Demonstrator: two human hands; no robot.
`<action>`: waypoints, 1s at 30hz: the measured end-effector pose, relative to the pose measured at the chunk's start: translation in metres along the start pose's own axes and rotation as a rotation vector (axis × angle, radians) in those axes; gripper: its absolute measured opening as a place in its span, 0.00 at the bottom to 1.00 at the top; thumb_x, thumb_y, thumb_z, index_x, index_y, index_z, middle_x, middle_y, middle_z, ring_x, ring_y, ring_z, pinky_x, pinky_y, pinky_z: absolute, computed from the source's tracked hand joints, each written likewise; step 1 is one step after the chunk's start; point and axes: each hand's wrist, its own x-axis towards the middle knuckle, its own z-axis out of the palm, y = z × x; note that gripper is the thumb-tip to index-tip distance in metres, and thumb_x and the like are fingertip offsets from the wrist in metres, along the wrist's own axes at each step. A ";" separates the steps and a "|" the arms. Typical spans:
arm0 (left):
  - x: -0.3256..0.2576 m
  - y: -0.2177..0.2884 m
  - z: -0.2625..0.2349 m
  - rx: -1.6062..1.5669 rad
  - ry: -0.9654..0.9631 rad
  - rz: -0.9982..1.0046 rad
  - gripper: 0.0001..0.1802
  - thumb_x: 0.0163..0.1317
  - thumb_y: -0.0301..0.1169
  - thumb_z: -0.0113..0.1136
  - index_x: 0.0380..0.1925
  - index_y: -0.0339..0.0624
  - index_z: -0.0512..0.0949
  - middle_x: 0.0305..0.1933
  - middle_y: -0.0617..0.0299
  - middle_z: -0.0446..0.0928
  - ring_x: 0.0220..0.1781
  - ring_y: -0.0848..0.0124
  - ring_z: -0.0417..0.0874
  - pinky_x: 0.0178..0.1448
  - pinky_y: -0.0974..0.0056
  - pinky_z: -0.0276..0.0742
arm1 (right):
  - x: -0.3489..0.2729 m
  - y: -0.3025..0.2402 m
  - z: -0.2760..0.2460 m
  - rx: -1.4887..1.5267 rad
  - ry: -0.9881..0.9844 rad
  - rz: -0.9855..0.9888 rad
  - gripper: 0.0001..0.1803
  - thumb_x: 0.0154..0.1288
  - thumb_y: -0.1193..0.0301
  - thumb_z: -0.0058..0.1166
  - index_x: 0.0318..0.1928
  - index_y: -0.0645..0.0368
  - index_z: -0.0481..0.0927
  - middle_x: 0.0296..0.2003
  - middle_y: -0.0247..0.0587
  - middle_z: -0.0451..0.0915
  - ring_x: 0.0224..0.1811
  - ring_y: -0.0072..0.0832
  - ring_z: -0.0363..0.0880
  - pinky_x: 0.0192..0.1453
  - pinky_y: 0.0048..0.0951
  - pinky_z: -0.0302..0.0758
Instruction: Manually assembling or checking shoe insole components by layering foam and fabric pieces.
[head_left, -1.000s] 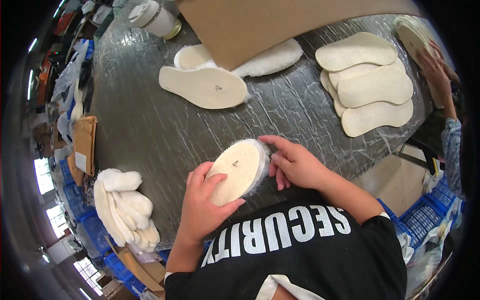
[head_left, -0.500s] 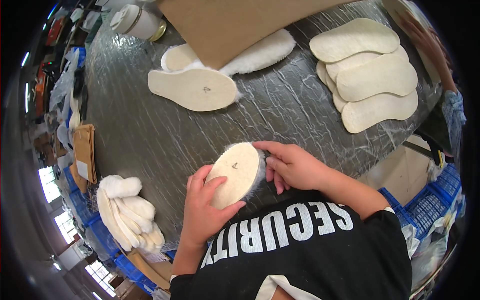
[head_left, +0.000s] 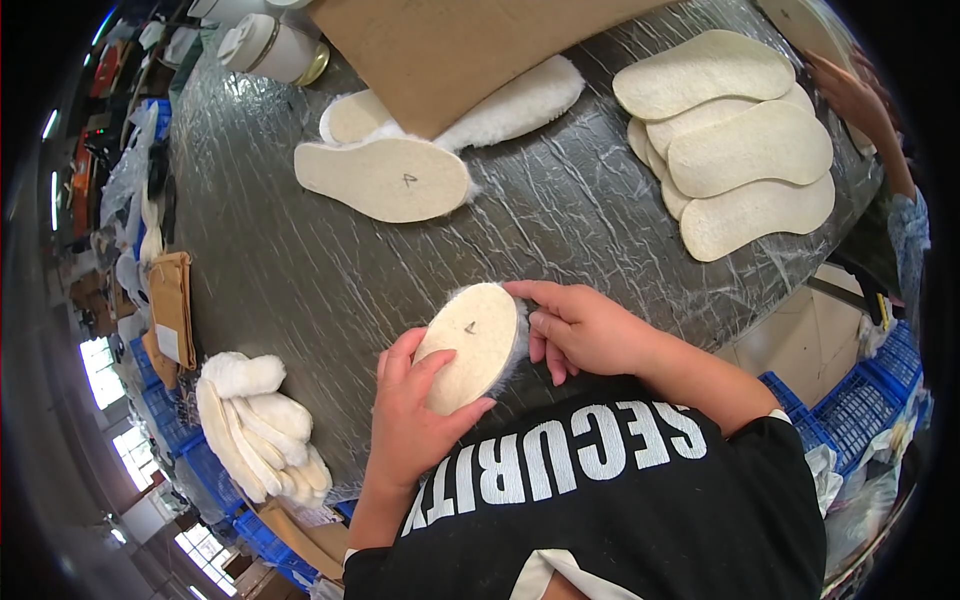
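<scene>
A cream insole (head_left: pixel 474 345) with fluffy white fleece along its edge is tilted up close to my body, its smooth side towards me and a pen mark on it. My left hand (head_left: pixel 410 405) grips its lower left part, thumb lying across the smooth face. At its upper right edge is my right hand (head_left: pixel 580 330), index fingertip on the rim, thumb close to the fleece and other fingers curled. Beyond the hands lies another marked insole (head_left: pixel 385 180), smooth side up. Behind it, partly under brown cardboard (head_left: pixel 450 60), is a fleece-side-up insole (head_left: pixel 525 105).
Overlapping cream insoles (head_left: pixel 750 150) lie at the far right. A bundle of fleece insoles (head_left: pixel 262 425) sits at the table's left edge. A white-lidded jar (head_left: pixel 275 50) stands far left. At upper right another person's hand (head_left: pixel 850 100) holds a pale piece. Blue crates (head_left: pixel 860 410) stand right.
Both hands keep nearly the same hold on the insole. The other person's hand at the upper right has shifted slightly. The whole view has moved a little.
</scene>
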 end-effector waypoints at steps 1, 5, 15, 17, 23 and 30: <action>0.000 0.001 0.000 0.015 0.010 0.009 0.32 0.35 0.33 0.79 0.44 0.37 0.78 0.60 0.48 0.68 0.58 0.52 0.71 0.61 0.54 0.70 | 0.000 0.000 0.000 0.000 -0.001 0.000 0.26 0.72 0.76 0.35 0.70 0.61 0.59 0.29 0.42 0.78 0.21 0.24 0.78 0.25 0.25 0.76; 0.001 0.003 0.001 0.055 0.008 0.012 0.32 0.35 0.35 0.80 0.43 0.36 0.79 0.60 0.48 0.69 0.57 0.51 0.71 0.59 0.53 0.72 | 0.001 0.000 0.000 0.006 -0.002 0.004 0.26 0.73 0.76 0.34 0.70 0.62 0.58 0.29 0.41 0.77 0.20 0.22 0.77 0.24 0.23 0.75; 0.001 0.005 0.004 0.089 -0.013 0.010 0.33 0.36 0.38 0.80 0.44 0.36 0.78 0.61 0.47 0.67 0.60 0.49 0.70 0.60 0.52 0.72 | 0.000 0.001 -0.001 0.017 -0.009 0.004 0.26 0.73 0.76 0.33 0.71 0.62 0.57 0.29 0.38 0.77 0.20 0.20 0.76 0.24 0.20 0.73; 0.001 0.005 0.004 0.094 -0.015 0.019 0.34 0.36 0.39 0.80 0.44 0.36 0.78 0.60 0.46 0.67 0.59 0.49 0.70 0.60 0.52 0.72 | 0.000 0.001 -0.001 0.004 -0.015 -0.002 0.27 0.73 0.76 0.34 0.71 0.63 0.56 0.29 0.40 0.78 0.20 0.22 0.77 0.25 0.22 0.74; 0.003 0.005 0.007 0.114 -0.022 0.036 0.35 0.36 0.40 0.80 0.45 0.36 0.78 0.60 0.44 0.67 0.59 0.47 0.70 0.59 0.51 0.72 | -0.001 0.002 -0.002 0.015 -0.013 -0.010 0.28 0.72 0.75 0.34 0.71 0.66 0.55 0.29 0.40 0.79 0.21 0.23 0.77 0.26 0.24 0.74; 0.005 0.004 0.011 0.130 -0.022 0.080 0.37 0.36 0.41 0.80 0.46 0.36 0.76 0.60 0.44 0.66 0.57 0.46 0.70 0.58 0.50 0.72 | -0.006 0.002 -0.003 0.150 0.056 0.027 0.26 0.74 0.76 0.34 0.70 0.65 0.57 0.30 0.40 0.79 0.22 0.23 0.78 0.25 0.21 0.74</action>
